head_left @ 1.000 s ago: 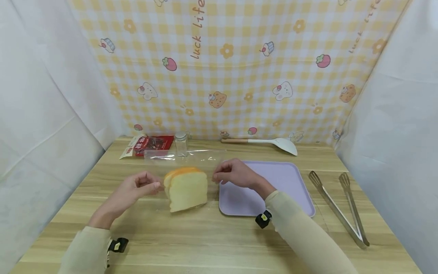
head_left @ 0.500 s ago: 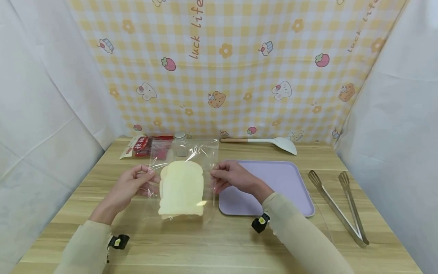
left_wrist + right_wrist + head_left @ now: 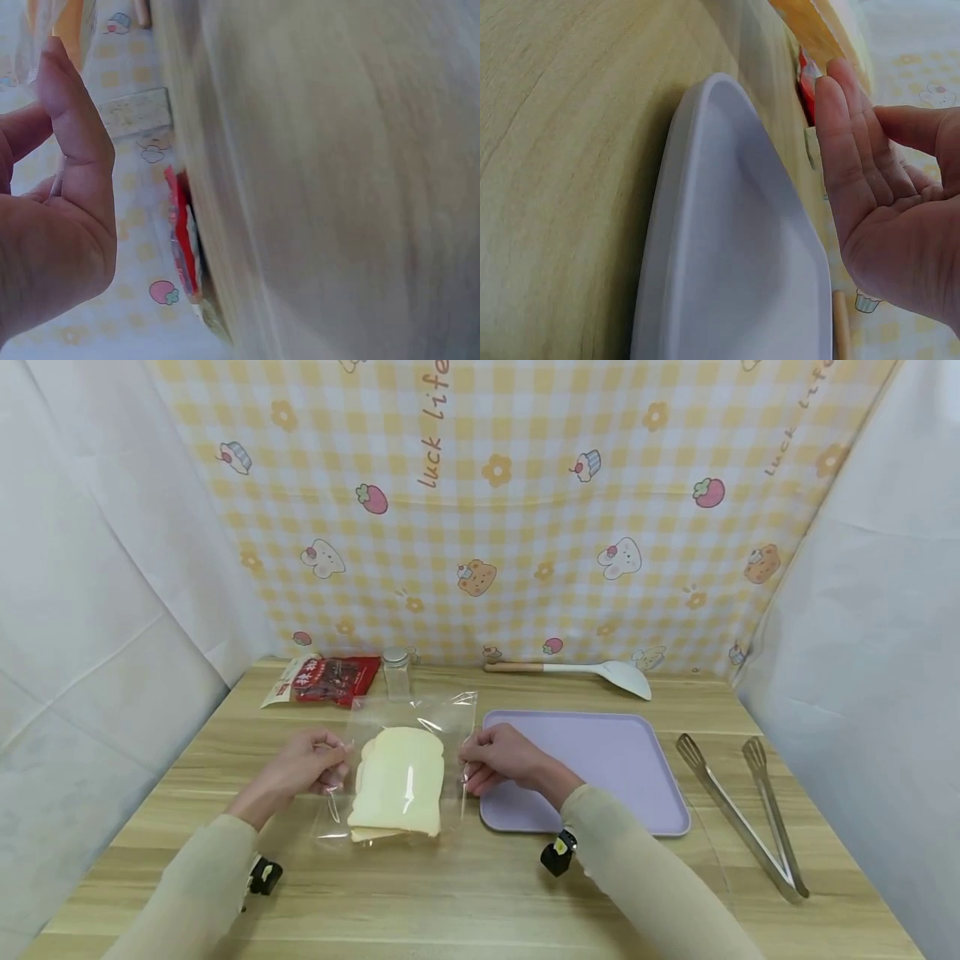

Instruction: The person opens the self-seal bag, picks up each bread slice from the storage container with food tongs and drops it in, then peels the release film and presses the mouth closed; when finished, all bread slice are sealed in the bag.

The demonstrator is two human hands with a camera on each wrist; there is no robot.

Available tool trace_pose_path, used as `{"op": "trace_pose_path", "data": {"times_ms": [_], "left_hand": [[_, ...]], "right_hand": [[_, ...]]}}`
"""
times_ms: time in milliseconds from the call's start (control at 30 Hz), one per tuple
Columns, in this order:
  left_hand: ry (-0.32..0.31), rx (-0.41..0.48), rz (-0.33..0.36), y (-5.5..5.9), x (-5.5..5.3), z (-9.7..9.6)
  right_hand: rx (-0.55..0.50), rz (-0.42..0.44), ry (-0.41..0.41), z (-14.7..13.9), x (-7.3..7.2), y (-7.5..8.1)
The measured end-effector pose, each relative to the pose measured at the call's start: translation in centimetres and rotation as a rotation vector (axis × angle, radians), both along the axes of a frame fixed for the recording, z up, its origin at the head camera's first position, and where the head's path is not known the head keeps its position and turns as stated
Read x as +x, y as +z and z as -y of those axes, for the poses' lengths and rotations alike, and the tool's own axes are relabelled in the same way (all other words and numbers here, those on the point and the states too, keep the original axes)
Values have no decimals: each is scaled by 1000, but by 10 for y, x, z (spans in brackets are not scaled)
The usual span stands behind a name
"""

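Note:
Slices of bread point(image 3: 399, 781) lie stacked inside a clear plastic bag point(image 3: 411, 710), which is held up over the wooden table. My left hand point(image 3: 300, 767) pinches the bag's left edge between thumb and fingers. On the opposite edge, my right hand point(image 3: 504, 758) pinches the plastic in the same way. In the left wrist view, the left hand point(image 3: 64, 172) has its fingertips at the bag, and an orange crust shows at the top. The right wrist view has the right hand point(image 3: 892, 180) close to the bread point(image 3: 829, 30), with thumb against fingers.
A lilac tray point(image 3: 600, 768) lies just under and right of my right hand. Metal tongs point(image 3: 742, 818) lie spread at the far right. Along the back are a red food packet point(image 3: 330, 681), a glass shaker jar point(image 3: 397, 672) and a white spatula point(image 3: 618, 677) with a wooden handle.
The bag first lay tipped so the crust showed, then was lifted to face me broadly. Now it has come down a little, and my left hand has moved slightly right.

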State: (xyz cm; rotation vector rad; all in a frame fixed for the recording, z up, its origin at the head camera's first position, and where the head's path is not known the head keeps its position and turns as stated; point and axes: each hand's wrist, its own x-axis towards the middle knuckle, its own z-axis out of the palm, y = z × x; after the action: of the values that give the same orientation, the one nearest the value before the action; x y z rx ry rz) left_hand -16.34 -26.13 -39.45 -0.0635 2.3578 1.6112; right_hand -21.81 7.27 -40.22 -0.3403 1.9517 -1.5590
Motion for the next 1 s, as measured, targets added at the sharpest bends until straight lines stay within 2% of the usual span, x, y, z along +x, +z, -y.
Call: {"op": "trace_pose_path", "data": {"times_ms": [133, 367, 633, 800, 1000], "left_hand": [[-13, -40, 25, -5, -4, 2], [20, -20, 76, -15, -10, 1], [36, -25, 89, -21, -16, 1], [24, -8, 112, -22, -18, 4], [-23, 15, 127, -21, -19, 7]], "right_hand": [[35, 14, -15, 4, -3, -5], [138, -15, -22, 12, -7, -7], [314, -179, -74, 21, -8, -12], [346, -226, -84, 23, -9, -13], [392, -264, -80, 24, -12, -14]]}}
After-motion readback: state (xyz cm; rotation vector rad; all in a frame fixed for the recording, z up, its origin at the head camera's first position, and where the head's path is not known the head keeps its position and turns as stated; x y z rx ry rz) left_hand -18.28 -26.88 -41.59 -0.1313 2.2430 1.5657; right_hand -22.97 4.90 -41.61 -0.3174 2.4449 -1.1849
